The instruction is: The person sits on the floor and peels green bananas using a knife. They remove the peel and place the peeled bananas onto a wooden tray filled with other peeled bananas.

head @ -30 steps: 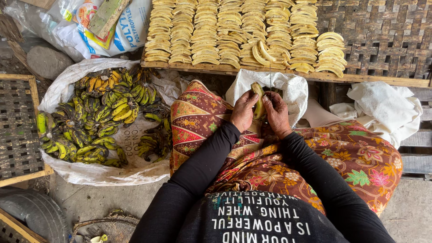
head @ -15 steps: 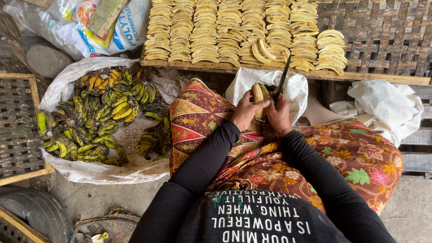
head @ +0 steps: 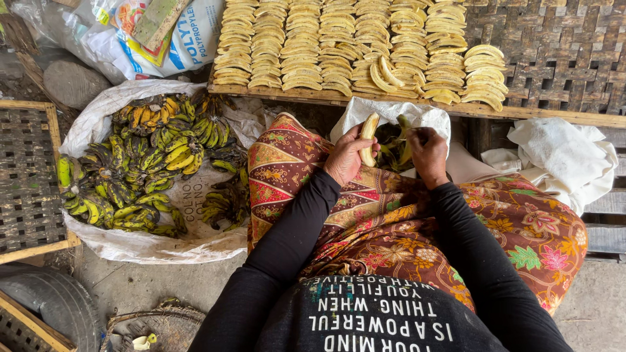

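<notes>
Woven bamboo rack [head: 561, 58] across the top of the view, carrying 8 or so columns of peeled banana slices [head: 365, 45], pale yellow, laid flat and overlapping. White sack [head: 98, 124] spread open on the floor at the left, heaped with unpeeled bananas [head: 143, 169], green through yellow with black blotches. Patterned cloth [head: 404, 221] in reds, browns and oranges draped over the lap, black sleeves running forward across it. Crumpled white cloth [head: 561, 156] at the right, well apart from both hands. White bag [head: 391, 114] just beyond the knees, mouth open, dark peels [head: 391, 146] lying inside. Left hand [head: 345, 156] curled shut around a peeled banana [head: 369, 138], held upright over the bag's near edge, pale tip rising above the fingers. Right hand [head: 429, 153] closed in a fist just beside it, gripping something thin with a strip of green peel [head: 405, 130] at the knuckles; exact object in that fist too hidden to tell.
</notes>
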